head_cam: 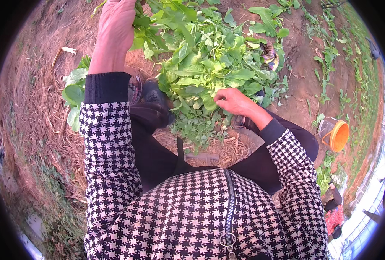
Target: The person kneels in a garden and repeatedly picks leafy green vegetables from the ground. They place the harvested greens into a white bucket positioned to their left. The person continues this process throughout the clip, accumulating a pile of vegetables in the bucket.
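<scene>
At the top left my left hand [117, 27] is raised and closed around a bunch of leafy greens [153, 24]; its fingertips are partly cut off by the picture's edge. Below and to the right, a large heap of loose leafy greens [208, 65] lies on the soil between my feet. My right hand [233, 101] is at the heap's near right edge, its fingers curled close to the leaves; whether it pinches anything cannot be made out. A patterned cloth or glove [270, 57] lies at the heap's right side.
A clear bucket with an orange rim [338, 135] lies tilted right of my knee. Behind my left forearm stand a printed container [135, 86] and more greens [73, 94]. Dry straw [65, 107] covers the ground at left. Another person [334, 211] in red is at the lower right.
</scene>
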